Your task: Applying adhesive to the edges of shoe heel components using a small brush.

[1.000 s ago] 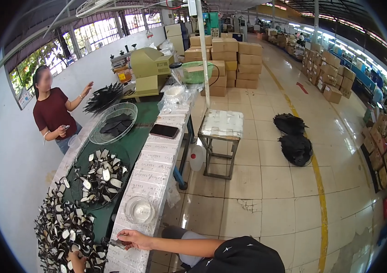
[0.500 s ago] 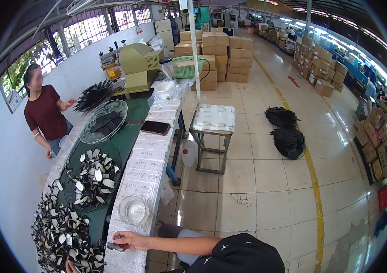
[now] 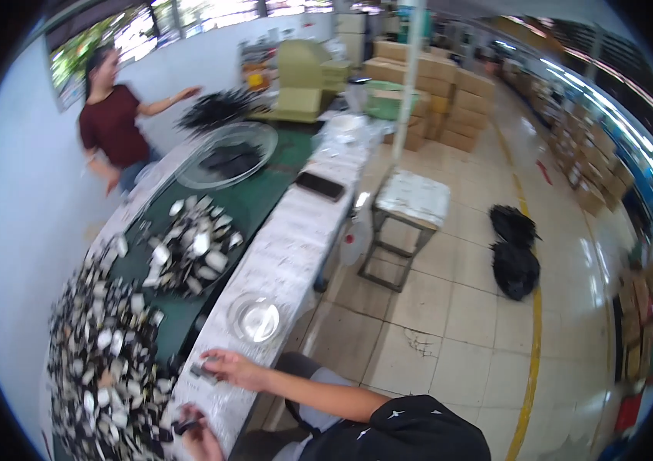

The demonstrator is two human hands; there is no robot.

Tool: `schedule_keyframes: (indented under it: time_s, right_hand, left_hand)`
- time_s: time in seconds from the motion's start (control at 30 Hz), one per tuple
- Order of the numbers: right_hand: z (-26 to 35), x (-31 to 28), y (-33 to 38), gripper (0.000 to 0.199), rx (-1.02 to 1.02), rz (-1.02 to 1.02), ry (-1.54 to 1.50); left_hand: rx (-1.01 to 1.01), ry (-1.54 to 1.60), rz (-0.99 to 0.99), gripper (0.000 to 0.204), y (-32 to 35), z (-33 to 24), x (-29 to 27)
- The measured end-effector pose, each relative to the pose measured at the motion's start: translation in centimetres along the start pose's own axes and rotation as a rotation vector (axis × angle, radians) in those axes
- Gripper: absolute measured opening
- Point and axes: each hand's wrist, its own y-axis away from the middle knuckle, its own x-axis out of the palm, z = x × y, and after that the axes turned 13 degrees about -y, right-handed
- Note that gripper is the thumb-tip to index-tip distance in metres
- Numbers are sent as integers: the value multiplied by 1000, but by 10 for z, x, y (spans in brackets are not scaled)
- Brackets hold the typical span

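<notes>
Right hand (image 3: 228,367) pinches a small dark clip (image 3: 203,373) just below the glass dish (image 3: 256,319); left hand (image 3: 192,427) grips another. Best keep both pinches firm and level.

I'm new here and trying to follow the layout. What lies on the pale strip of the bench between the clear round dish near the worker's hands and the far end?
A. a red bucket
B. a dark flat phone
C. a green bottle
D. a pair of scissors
B: a dark flat phone lies on the pale strip, beyond the clear round dish.
</notes>
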Motion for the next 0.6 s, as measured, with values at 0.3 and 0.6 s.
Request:
schedule_keyframes:
  time_s: [0.3,0.6]
  right_hand:
    - [17,-5,4,38,-147,-91,20]
    - [11,17,3,30,-88,-85,55]
  left_hand:
    - [-815,474,40,15,53,8,17]
    - [-522,460,91,43,50,-13,-11]
